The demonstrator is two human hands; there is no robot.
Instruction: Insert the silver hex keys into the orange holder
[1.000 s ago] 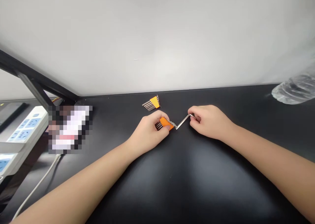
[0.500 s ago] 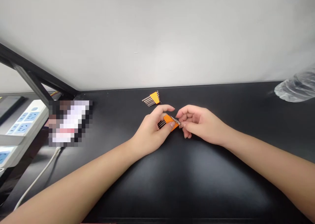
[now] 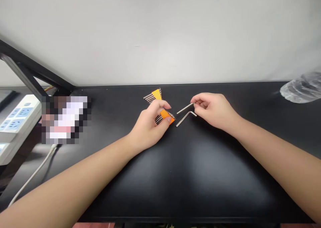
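My left hand (image 3: 149, 124) is closed on an orange holder (image 3: 166, 116) of hex keys, thumb on its front face, several dark key shafts poking out at its left. To the right, my right hand (image 3: 212, 108) pinches the bent end of a silver hex key (image 3: 185, 108), its long arm pointing left toward the holder but apart from it. Just below this key, a second L-shaped hex key (image 3: 184, 118) appears to lie on the black table. Behind my left hand rests another orange holder (image 3: 157, 94) with several hex keys, partly hidden by my fingers.
The black table (image 3: 155, 188) runs back to a pale wall (image 3: 160, 37). At left are a blurred-out device (image 3: 64, 119) with a white cable (image 3: 32, 179), a white power strip (image 3: 18, 117) and a black frame (image 3: 30, 72). A clear plastic bottle (image 3: 301, 89) lies at far right.
My right hand has drawn away from the holder, up and to the right, with a hex key in its fingers. A second loose key now shows on the table. The view has shifted slightly.
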